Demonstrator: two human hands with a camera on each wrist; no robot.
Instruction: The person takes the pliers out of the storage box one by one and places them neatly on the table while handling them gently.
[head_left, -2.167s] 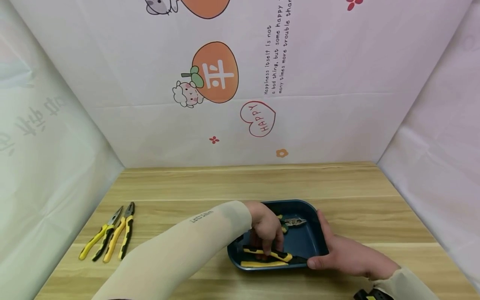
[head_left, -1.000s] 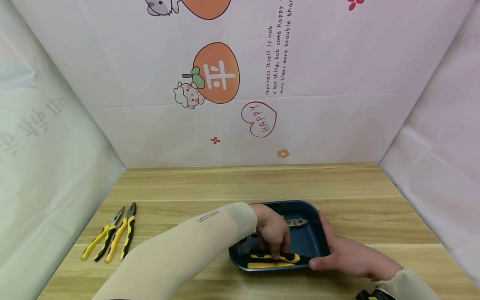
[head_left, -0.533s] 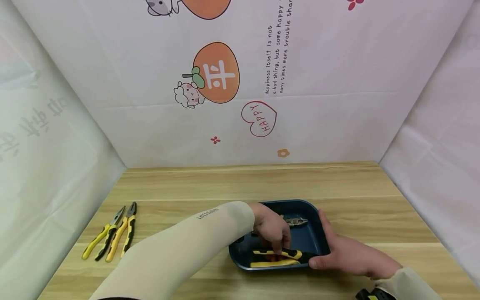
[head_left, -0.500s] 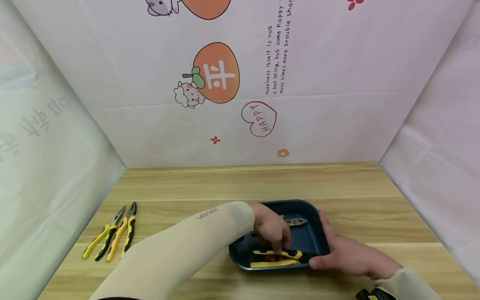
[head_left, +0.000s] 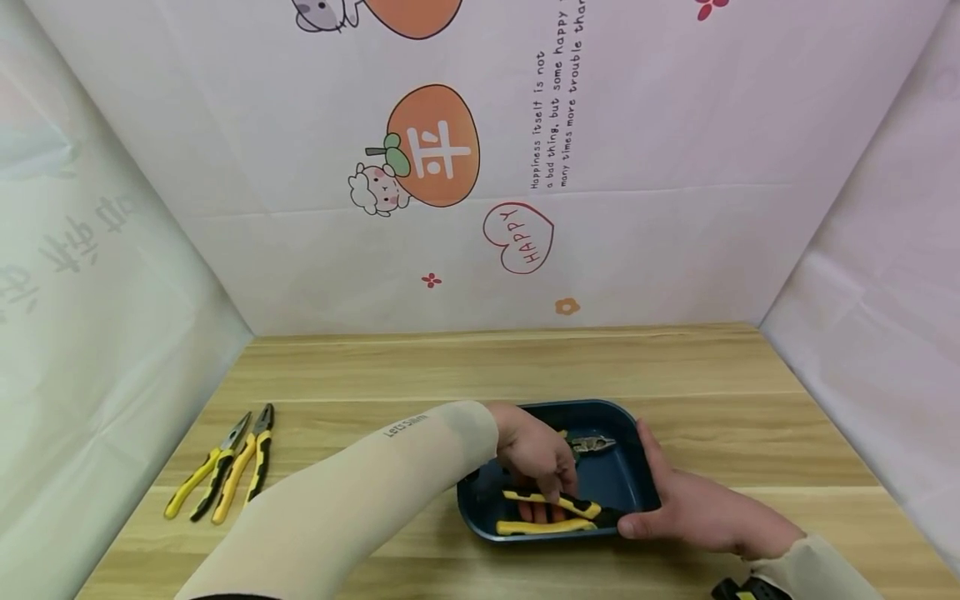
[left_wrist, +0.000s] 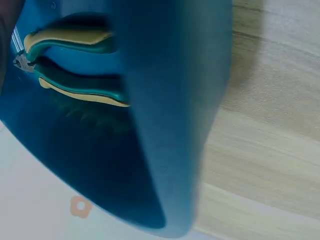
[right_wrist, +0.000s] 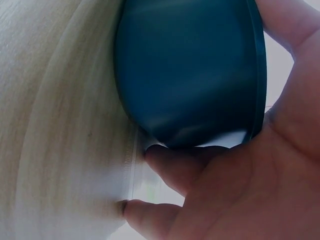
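Observation:
Inside a dark blue box (head_left: 618, 471), my left hand (head_left: 536, 454) grips the upper handle of black-and-yellow pliers (head_left: 585, 506). Some fingers show between the two handles, which stand apart; the dark jaws point right, toward the box's near right corner. Behind that hand lie combination pliers (head_left: 592, 444) with green-and-yellow handles, partly hidden; the left wrist view shows their green handles (left_wrist: 82, 86). My right hand (head_left: 697, 504) holds the box's right end, thumb at the near corner and fingers along the outer side. In the right wrist view the palm faces the box wall (right_wrist: 190, 70).
Two more pairs with yellow-and-black handles lie side by side at the table's left: long-nose pliers (head_left: 207, 468) and another pair of pliers (head_left: 244, 467). The wooden table (head_left: 360, 367) meets a printed white cloth backdrop (head_left: 337, 250) behind and at both sides.
The pliers have shifted slightly right within the box since the earliest frame. Over the last half second the left hand has moved a little left, and the handles have spread wider. The right hand stays put.

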